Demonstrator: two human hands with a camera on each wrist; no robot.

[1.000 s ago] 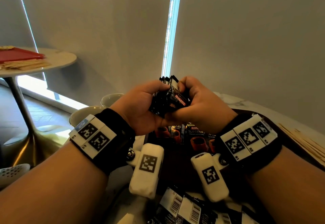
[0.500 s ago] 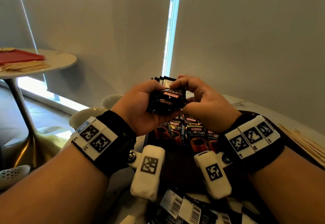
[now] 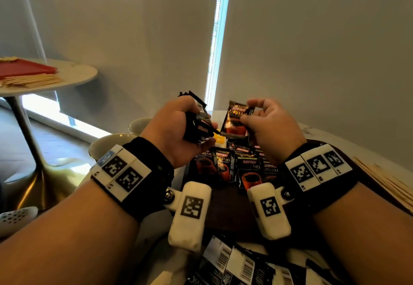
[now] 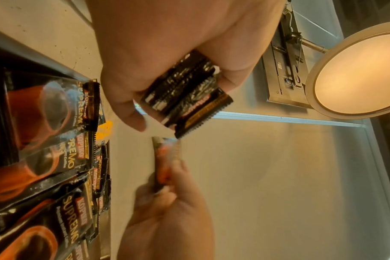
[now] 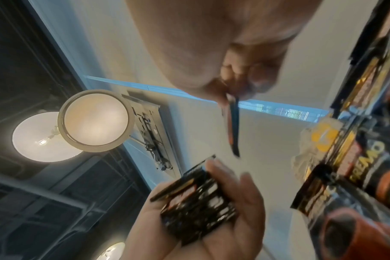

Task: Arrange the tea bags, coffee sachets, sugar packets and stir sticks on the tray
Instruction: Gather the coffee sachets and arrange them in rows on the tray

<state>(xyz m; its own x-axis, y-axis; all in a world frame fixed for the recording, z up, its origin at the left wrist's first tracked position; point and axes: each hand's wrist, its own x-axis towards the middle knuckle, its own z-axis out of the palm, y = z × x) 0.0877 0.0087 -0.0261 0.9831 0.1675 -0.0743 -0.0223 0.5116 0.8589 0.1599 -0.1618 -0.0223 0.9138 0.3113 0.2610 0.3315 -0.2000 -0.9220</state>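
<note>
While both hands hung raised above the tray:
Left hand (image 3: 176, 128): fingers curled round a stack of Kopiko coffee sachets (image 3: 199, 126).
Right hand (image 3: 270, 126): pinched a single Kopiko sachet (image 3: 237, 119) upright, just beside the stack.
Tray (image 3: 228, 208): beneath the hands, holding a row of laid sachets (image 3: 237, 166).
Stir sticks (image 3: 388, 179): right of the right wrist.

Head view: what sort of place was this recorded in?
Probably a hotel room or lounge being stocked with refreshments: a dark tray of black coffee sachets, a round white pedestal table bearing a red tray, and pale roller blinds.
</note>
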